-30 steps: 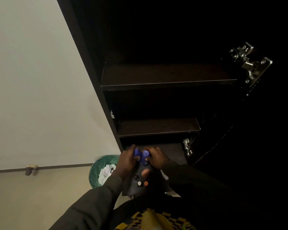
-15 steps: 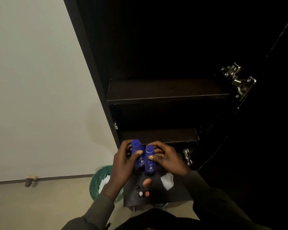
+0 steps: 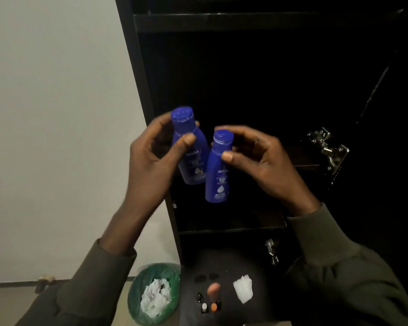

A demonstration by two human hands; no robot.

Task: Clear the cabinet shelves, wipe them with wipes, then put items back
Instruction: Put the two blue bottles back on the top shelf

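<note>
**Kid:** Why are you holding two bottles at once?

**Me:** I think it's time to put things back, so I carry both in one go. My left hand (image 3: 149, 158) has its thumb and fingers curled round the taller blue bottle (image 3: 190, 149). My right hand (image 3: 264, 161) pinches the second blue bottle (image 3: 218, 170) near its cap. Both bottles are up in front of the cabinet (image 3: 245, 67), and they nearly touch.

**Kid:** Why hold them by the top part?

**Me:** So the bottoms stay free. Then I can set them down flat on a shelf (image 3: 231, 228) inside the cabinet.

**Kid:** Is the shelf clean?

**Me:** I guess so. It's dark in there, so I can't really tell. Left of the cabinet, low down, a green bin (image 3: 137, 290) has crumpled white wipes (image 3: 154, 300) in it.

**Kid:** What's down by the cabinet's foot?

**Me:** A dark stool or bench (image 3: 264, 311) with small bottles (image 3: 210, 304) and one more white wipe (image 3: 243, 290). Those probably go back next.
</note>
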